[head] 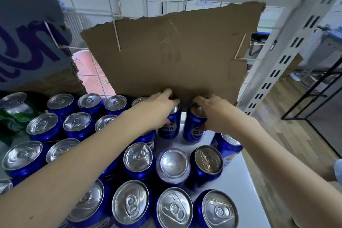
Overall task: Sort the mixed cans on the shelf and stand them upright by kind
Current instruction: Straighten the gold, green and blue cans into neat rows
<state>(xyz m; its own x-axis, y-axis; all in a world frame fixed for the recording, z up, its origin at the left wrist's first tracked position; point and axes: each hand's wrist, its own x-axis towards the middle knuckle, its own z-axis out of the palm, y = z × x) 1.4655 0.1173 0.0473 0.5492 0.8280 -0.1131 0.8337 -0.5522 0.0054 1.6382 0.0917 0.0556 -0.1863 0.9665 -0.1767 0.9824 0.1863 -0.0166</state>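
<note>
A: Where are the hands?

B: Both are centre frame, at the back of the shelf (pixel 238 187). The left hand (pixel 159 109) curls around a blue can (pixel 171 126), and the right hand (pixel 214 114) grips another blue can (pixel 194 127) just beside it. Both stand upright below the brown cardboard sheet (pixel 172 52).

A: And the rest?

B: Upright blue cans (pixel 137 159) fill the lower left and centre. A green can (pixel 13 111) sits at the far left edge, under a printed cardboard piece (pixel 31 42).
</note>
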